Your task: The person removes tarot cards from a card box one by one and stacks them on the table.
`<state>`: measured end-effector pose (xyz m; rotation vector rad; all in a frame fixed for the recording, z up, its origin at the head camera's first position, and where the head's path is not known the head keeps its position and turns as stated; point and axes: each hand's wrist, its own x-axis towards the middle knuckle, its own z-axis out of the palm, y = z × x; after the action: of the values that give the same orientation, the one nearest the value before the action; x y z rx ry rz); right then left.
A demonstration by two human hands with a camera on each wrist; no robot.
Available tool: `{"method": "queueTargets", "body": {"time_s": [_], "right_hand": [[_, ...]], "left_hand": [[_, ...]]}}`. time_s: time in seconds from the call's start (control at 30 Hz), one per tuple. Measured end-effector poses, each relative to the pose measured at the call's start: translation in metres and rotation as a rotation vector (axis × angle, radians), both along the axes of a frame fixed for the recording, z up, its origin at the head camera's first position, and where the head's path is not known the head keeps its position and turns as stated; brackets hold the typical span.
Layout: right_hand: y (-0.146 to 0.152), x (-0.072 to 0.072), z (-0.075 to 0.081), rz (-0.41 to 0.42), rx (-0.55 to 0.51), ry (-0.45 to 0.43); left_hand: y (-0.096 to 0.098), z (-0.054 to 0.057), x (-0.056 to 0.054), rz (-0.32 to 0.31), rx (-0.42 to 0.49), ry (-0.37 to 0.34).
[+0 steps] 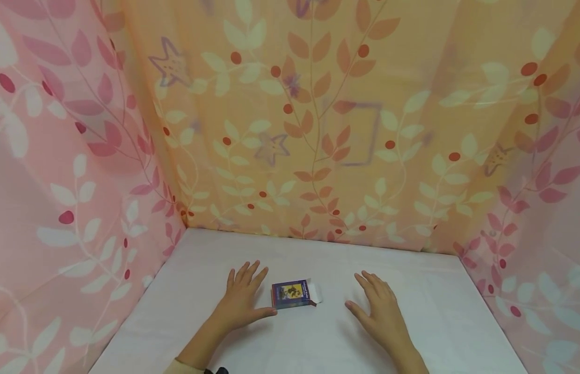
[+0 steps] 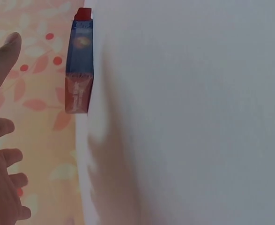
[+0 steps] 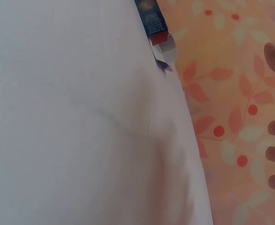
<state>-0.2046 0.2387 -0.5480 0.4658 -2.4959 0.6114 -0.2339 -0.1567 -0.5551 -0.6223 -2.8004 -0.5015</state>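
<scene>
A small blue cardboard box (image 1: 290, 294) with a yellow picture on top lies flat on the white table. Its right end flap (image 1: 315, 293) stands open, showing white inside. In the left wrist view the box (image 2: 81, 51) shows a blue side and a red end. The right wrist view catches its opened end (image 3: 156, 28) near the top. My left hand (image 1: 243, 301) hovers just left of the box with fingers spread, thumb close to its near left corner. Farther off on the right, my right hand (image 1: 378, 311) is held with fingers apart. Neither hand holds anything.
A white cloth (image 1: 290, 348) covers the table. Leaf-patterned curtains stand along its back (image 1: 318, 156), left (image 1: 75, 182) and right (image 1: 542, 234) sides. A dark object (image 1: 222, 370) shows at the left wrist.
</scene>
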Motion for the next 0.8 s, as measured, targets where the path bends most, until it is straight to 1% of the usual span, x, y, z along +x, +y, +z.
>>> {"method": "queueTargets", "body": {"time_s": [0.2,0.33,0.43,0.53,0.67,0.8], "right_hand": [[-0.012,-0.005,0.002,0.008,-0.015,-0.02],[-0.021,-0.008,0.002,0.022,-0.032,-0.035],[-0.027,-0.009,0.004,0.027,-0.048,-0.057],[-0.032,-0.01,0.005,0.028,-0.063,-0.08],[-0.037,-0.013,0.005,0.034,-0.081,-0.089],[-0.042,-0.015,0.005,0.05,-0.102,-0.081]], "left_hand": [[0.016,-0.002,-0.004,-0.035,0.028,-0.042],[0.027,-0.004,-0.009,-0.055,0.021,-0.062],[0.034,-0.007,-0.012,-0.078,0.018,-0.076],[0.039,-0.01,-0.016,-0.103,0.042,-0.096],[0.044,-0.013,-0.022,-0.107,0.062,-0.145],[0.049,-0.014,-0.028,-0.107,0.064,-0.174]]}}
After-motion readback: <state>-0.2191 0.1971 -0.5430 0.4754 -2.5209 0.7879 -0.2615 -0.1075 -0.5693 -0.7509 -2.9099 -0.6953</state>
